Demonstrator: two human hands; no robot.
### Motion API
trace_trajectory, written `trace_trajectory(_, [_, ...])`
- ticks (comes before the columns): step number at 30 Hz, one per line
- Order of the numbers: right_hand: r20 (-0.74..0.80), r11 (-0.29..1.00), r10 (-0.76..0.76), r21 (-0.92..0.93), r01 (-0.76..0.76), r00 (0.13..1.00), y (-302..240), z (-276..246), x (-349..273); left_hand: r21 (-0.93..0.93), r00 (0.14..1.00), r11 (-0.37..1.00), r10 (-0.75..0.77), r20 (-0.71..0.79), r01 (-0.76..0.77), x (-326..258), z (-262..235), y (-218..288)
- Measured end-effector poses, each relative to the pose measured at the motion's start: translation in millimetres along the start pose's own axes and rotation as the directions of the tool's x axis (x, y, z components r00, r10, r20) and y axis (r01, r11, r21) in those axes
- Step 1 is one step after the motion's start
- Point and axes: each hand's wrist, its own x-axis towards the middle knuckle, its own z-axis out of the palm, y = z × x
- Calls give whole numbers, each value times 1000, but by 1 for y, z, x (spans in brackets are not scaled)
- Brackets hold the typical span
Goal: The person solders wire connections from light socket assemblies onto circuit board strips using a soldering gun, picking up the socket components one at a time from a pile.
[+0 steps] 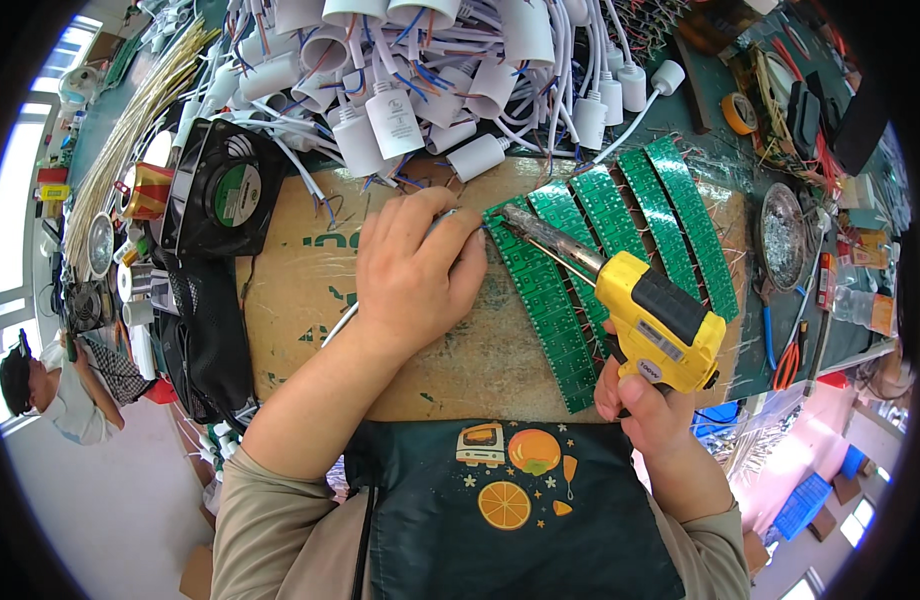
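Cluttered counter (280, 300), brown cardboard on top. Your right hand (652, 418) is clenched around the yellow soldering gun (655, 325), tip at the green circuit strips (545, 300). Your left hand (415, 270) pinches a thin wire there. Strips look light, stiff, fragile; take their edges.

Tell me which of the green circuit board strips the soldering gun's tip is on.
The leftmost long green circuit board strip, beside the left hand. The yellow pistol-grip soldering gun in the right hand points its tip at that strip's upper end; the other strips lie further right.
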Motion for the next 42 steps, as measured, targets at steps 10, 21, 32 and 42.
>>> trace_trajectory(10, [-18,1000,8,3,-8,1000,2,-2,0,20,1000,1000,14,-6,-14,0,3,-1])
trace_trajectory(21, [-86,997,34,-64,-40,996,-6,8,4,50,999,998,39,-5,-39,0,5,-1])
trace_trajectory(32, [-91,996,8,-84,-16,996,-4,8,5,40,999,999,30,18,-31,-1,5,-3])
trace_trajectory(42, [-134,1000,-27,-17,25,991,-4,10,0,57,999,998,24,26,-25,0,3,-1])
